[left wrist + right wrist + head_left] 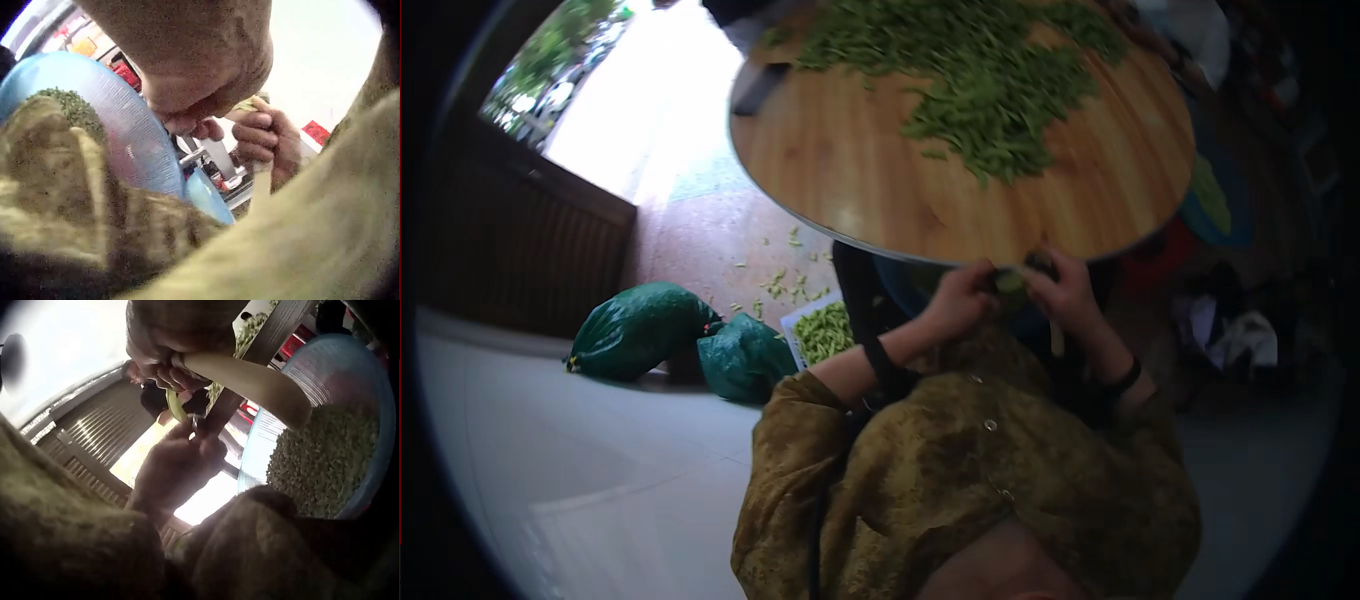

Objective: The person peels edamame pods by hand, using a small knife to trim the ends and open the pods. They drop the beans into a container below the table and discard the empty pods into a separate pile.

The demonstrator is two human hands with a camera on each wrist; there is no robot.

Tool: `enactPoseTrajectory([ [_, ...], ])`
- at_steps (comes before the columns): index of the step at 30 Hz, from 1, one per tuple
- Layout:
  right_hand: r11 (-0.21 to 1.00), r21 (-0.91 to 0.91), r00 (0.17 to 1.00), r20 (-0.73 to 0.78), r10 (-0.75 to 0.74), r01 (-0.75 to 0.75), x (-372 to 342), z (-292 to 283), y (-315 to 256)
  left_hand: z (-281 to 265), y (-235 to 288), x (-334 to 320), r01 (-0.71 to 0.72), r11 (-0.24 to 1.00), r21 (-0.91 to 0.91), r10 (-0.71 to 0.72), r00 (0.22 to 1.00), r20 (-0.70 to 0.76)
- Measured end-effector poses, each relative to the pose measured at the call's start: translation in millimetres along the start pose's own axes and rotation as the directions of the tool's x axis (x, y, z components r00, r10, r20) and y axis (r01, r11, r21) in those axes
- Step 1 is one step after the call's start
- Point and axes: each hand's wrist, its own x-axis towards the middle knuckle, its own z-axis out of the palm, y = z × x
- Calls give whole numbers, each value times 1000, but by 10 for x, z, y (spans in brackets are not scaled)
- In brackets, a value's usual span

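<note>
A slender green pod (176,407), slightly curved and smooth-looking, was held between the two hands, just beside the near edge of the round wooden table (840,190). One end of it was pinched by the curled fingers of the left hand (960,302); the pale handle (250,381) was clamped in the closed fingers of the right hand (1065,292) (what was fixed to the handle could not be made out). The handle was broad, matte and rounded at its end. Striped grain was shown by the table, and a loose heap of green pieces (990,100) was spread across its far part. Small green bits were contained in a translucent, ribbed blue basin (372,481). On the floor, wrinkled, glossy green bags (640,330) were seen near a pale crate (791,326).
</note>
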Motion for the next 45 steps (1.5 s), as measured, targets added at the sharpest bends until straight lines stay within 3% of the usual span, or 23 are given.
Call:
enactPoseTrajectory([
  [1, 999, -5, 999, 28, -33, 34, 18, -83, -33, -82, -39, -23, 13, 976, 218, -39, 993, 114],
  [2, 993, 101, 998, 8, 65, -65, 15, -110, -61, -127, 36, -32, -192, 883, 428, 104, 970, 220],
  [3, 940, 290, 984, 70, 164, -178, 34, -165, 4, -127, 40, -39, -318, 824, 469, 230, 944, 235],
  [6, 867, 447, 973, 34, 229, -220, -17, -185, 73, -78, 216, -93, -312, 803, 508, 246, 950, 193],
  [8, 821, 513, 968, 112, 223, -249, -12, -126, 167, -34, 559, -156, 65, 968, 241, -86, 993, 78],
  [9, 821, 515, 969, 118, 218, -247, -4, -72, 156, -20, 549, -176, 65, 967, 247, -86, 994, 72],
  [11, 817, 509, 961, 200, 193, -270, -36, 83, 126, 3, 519, -209, -133, 986, 99, 141, 987, -76],
  [12, 819, 506, 957, 233, 175, -273, -40, 171, 128, -64, 561, -244, -135, 985, 110, 144, 987, -75],
  [14, 813, 526, 957, 262, 125, -250, -12, 242, 118, -291, 709, -311, -360, 751, 554, 355, 927, 122],
  [15, 804, 543, 952, 293, 88, -242, -2, 249, 113, -419, 786, -374, -364, 722, 589, 349, 926, 145],
  [17, 829, 485, 947, 285, 151, -279, -16, 191, 94, -796, 1039, -537, -192, 584, 788, 28, 976, 217],
  [19, 626, 681, 924, 310, 224, -380, -42, 186, 195, -1150, 1071, -619, -104, 241, 965, -360, 914, 188],
  [21, 612, 689, 921, 303, 244, -389, -99, 280, 217, -1292, 1079, -371, -240, 355, 904, -106, 950, 294],
  [23, 658, 647, 921, 314, 230, -385, -127, 368, 232, -1260, 1019, 75, -267, 428, 864, 193, 960, 201],
  [25, 682, 606, 910, 329, 252, -408, -129, 353, 223, -1217, 989, 604, -319, 420, 850, 324, 927, 188],
  [31, 682, 582, 885, 405, 229, -443, -248, 335, 268, -1270, 320, 1480, -264, 313, 912, 383, 914, 133],
  [33, 696, 555, 869, 445, 215, -456, -251, 344, 260, -1232, 302, 1493, -162, 359, 919, 421, 907, -4],
  [34, 692, 564, 873, 441, 209, -451, -243, 345, 245, -1230, 344, 1465, -168, 351, 921, 420, 908, 6],
  [36, 774, 485, 878, 441, 186, -407, -181, 279, 180, -1189, 465, 1368, -155, 594, 789, 243, 970, 8],
  [37, 769, 495, 882, 432, 187, -406, -153, 241, 110, -1108, 557, 1259, -161, 592, 789, 237, 971, 20],
  [38, 745, 579, 926, 350, 141, -332, -103, 201, 13, -999, 678, 1108, -16, 838, 545, 39, 999, -30],
  [39, 716, 652, 960, 261, 98, -250, -44, 169, -41, -898, 786, 967, 167, 957, 238, -168, 986, -16],
  [45, 655, 724, 969, 241, 55, -217, 66, 197, -106, -539, 900, 484, 287, 949, -132, -261, 947, 185],
])
